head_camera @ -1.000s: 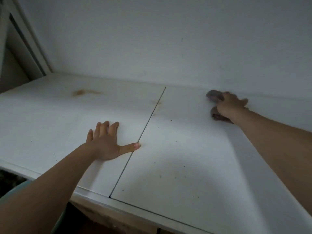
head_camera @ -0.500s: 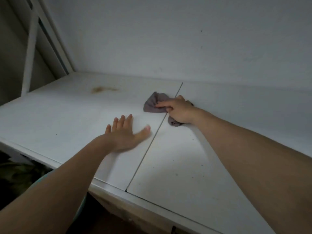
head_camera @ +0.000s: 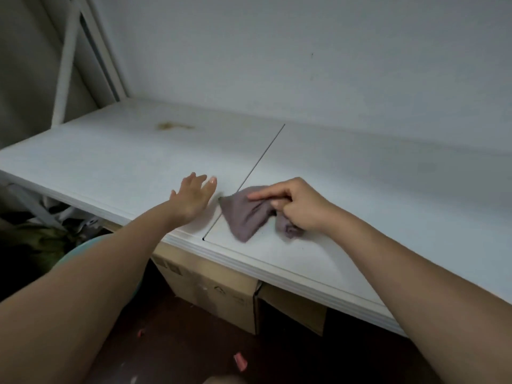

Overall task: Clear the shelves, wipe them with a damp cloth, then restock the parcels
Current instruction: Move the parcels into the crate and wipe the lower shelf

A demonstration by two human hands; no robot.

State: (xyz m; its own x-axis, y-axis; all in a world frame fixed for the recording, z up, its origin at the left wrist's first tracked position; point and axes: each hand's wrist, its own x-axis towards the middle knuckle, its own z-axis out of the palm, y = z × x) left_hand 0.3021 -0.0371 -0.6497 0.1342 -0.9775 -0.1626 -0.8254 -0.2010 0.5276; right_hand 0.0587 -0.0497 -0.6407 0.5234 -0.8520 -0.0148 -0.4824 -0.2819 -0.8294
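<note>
Shelf (head_camera: 110, 162): white, two boards meeting at a dark seam (head_camera: 249, 178) running from the back wall to the front edge.
Cloth (head_camera: 246, 214): grey-purple, crumpled, lying on the right board near the front edge — its left corner just reaching the seam.
Right hand (head_camera: 296, 203): closed on the cloth, forefinger stretched out flat along its top, other fingers curled over a bunched fold, pressing it to the shelf.
Left hand (head_camera: 194, 196): open, holding nothing — fingers spread and pointing toward the wall, palm down at the left board just left of the seam; touching or slightly raised, cannot tell.
Stain (head_camera: 173, 125): brownish smear on the left board, near the back, well apart from both hands.
Below the shelf: cardboard boxes (head_camera: 221, 295) under the front edge; pink scraps (head_camera: 240, 361) on the dark floor.
</note>
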